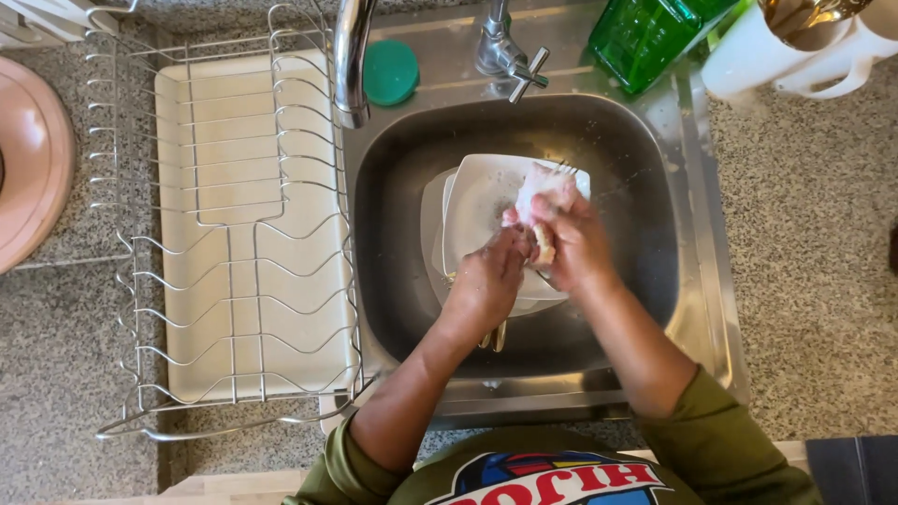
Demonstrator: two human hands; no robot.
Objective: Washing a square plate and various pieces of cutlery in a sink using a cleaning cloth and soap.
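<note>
Scrubbing over a steel sink (655, 309), a person in an olive sweatshirt works both hands together above a stack of white square plates (477, 206). The left hand (486, 281) is curled shut around what appears to be a fork (561, 168) — only the tines show clearly, poking out beyond the knuckles. The right hand (571, 234) is pressed closed on a soapy pinkish sponge (543, 192), wrapping it round the fork. Doing this well likely means gripping the handle firmly and drawing the sponge along the tines, over the basin. Further back stand the tap (351, 65), a green round scrubber (389, 72) and a green bottle (645, 37); a wire drying rack (234, 234) sits alongside the sink.
</note>
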